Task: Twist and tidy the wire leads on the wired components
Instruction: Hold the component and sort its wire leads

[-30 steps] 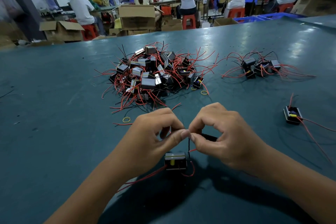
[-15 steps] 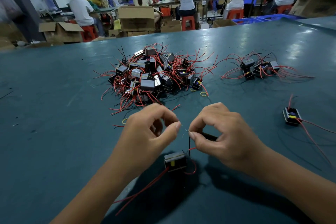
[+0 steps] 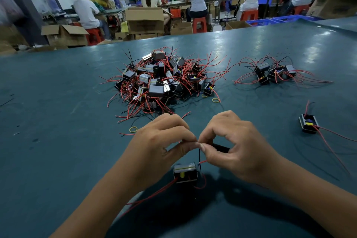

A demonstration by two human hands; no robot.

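Twisting step. My left hand (image 3: 154,147) and right hand (image 3: 237,149) pinch the black lead (image 3: 199,155) fingertip to fingertip above the component (image 3: 185,172), which rests on the near surface (image 3: 58,121). I judge short, taut rolls make the neatest twist.

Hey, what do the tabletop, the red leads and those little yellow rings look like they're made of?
Tabletop: likely a teal rubber or vinyl mat, semi-glossy, with soft light patches.
Red leads: thin wire in smooth plastic insulation, holding loose curves.
Yellow rings: probably rubber bands, thin floppy loops lying flat.
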